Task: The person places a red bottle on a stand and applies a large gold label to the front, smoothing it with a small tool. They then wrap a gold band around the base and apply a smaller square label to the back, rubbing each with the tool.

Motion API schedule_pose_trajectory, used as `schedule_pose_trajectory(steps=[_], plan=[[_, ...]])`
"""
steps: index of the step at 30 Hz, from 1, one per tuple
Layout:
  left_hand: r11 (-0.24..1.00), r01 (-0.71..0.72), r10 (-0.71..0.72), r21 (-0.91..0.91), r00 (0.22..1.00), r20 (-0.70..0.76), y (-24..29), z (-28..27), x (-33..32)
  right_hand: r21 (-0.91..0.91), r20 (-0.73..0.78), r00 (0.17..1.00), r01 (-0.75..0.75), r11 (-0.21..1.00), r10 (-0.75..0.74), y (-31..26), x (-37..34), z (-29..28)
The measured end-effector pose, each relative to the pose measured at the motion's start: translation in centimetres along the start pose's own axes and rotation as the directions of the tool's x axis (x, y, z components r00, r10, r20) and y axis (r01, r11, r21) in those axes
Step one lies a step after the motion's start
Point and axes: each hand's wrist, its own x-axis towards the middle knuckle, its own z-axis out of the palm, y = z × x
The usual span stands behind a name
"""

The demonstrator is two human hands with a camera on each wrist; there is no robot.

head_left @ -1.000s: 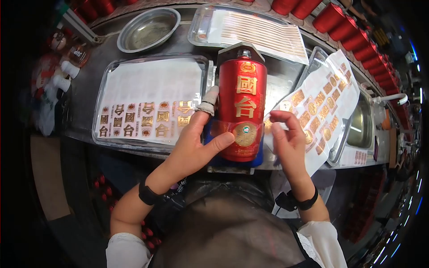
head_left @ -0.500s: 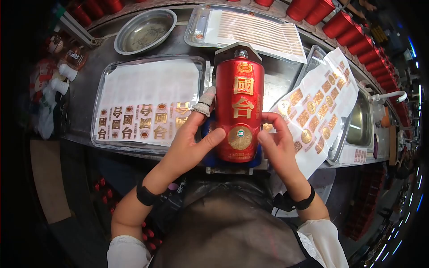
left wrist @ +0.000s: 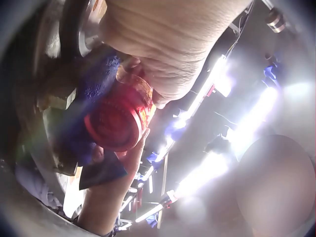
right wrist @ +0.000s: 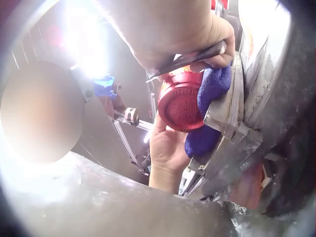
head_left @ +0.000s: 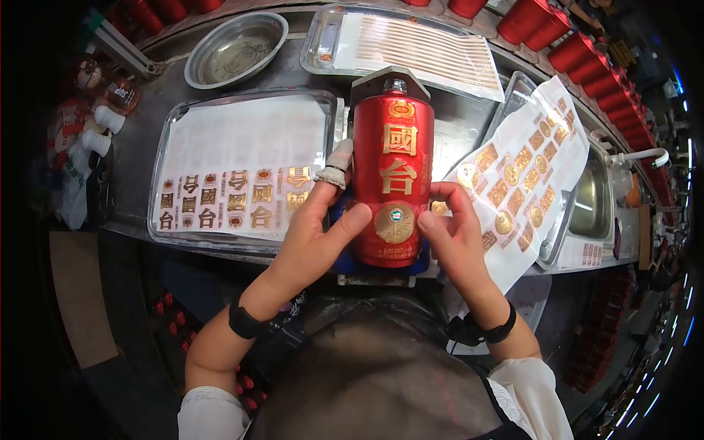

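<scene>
The left side of the red bottle (head_left: 409, 165) is being gripped by the half-open left hand (head_left: 314, 236), its thumb near the gold medallion (head_left: 396, 223). The right side is being touched by the curled right hand (head_left: 459, 236). In that hand a pointed tool (right wrist: 190, 60) is being held, shown by the right wrist view but not the head view.

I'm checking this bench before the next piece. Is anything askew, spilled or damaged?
The right-hand decal sheet looks askew: it slants across its tray and hangs past the counter's front edge, whereas the left-hand sheet lies inside its tray. I see no plain spill, nor damage on the red bottle.
</scene>
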Motion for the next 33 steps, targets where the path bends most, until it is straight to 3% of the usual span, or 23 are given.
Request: schedule_pose_trajectory(steps=[3,14,17,23,33], plan=[[1.0,-0.017,0.017,-0.012,1.0,0.009,0.1,0.1,-0.2,0.028,0.006,0.996,0.086,0.996,-0.087,1.1,-0.1,0.2],[0.998,-0.005,0.004,-0.057,1.0,-0.012,-0.1,-0.1,-0.2,-0.034,0.052,0.998,0.043,0.998,-0.041,0.0,-0.3,-0.2],[0.998,0.003,-0.004,-0.055,1.0,-0.019,-0.3,-0.1,-0.2,0.113,0.001,1.0,0.021,0.993,-0.021,-0.8,-0.3,0.5],[0.997,-0.005,0.002,-0.072,0.999,-0.052,0.3,0.8,0.1,0.015,0.022,1.0,0.021,1.0,-0.021,-0.1,-0.1,0.3],[0.998,-0.026,0.024,-0.062,0.999,-0.032,0.1,0.4,0.1,0.05,0.019,0.998,0.065,0.997,-0.066,0.6,0.0,0.4]])
